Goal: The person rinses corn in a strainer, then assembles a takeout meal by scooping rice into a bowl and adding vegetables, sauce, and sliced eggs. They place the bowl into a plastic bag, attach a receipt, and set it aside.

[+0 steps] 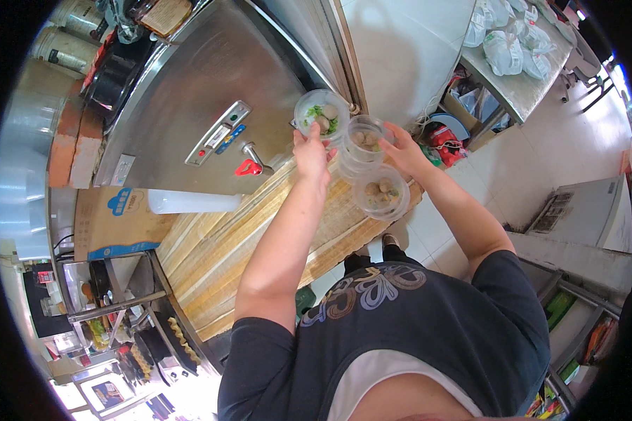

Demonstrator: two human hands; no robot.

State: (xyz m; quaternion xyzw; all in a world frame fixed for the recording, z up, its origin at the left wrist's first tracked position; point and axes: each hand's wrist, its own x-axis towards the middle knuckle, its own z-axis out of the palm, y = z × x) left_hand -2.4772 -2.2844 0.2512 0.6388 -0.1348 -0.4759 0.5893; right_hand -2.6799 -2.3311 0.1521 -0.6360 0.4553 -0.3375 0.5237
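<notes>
My left hand (312, 153) is closed on the near rim of a clear round plastic tub (305, 104), lifted toward the steel cabinet door. Pale round balls and chopped greens lie inside it. My right hand (404, 149) grips the right side of a second clear tub (352, 127), which also has round balls in it. Beneath that one, more clear plastic shows at the board's edge, partly hidden. A third tub (362, 205), with several brownish balls (384, 188), stands nearer my body on the wooden board (270, 242).
Beyond the board is a steel cabinet door with a control strip (218, 133) and a red-tipped handle (249, 167). A stack of translucent cups (193, 202) lies beside a cardboard box (105, 221). White plastic bags (505, 52) sit on a steel table (530, 91) at far right.
</notes>
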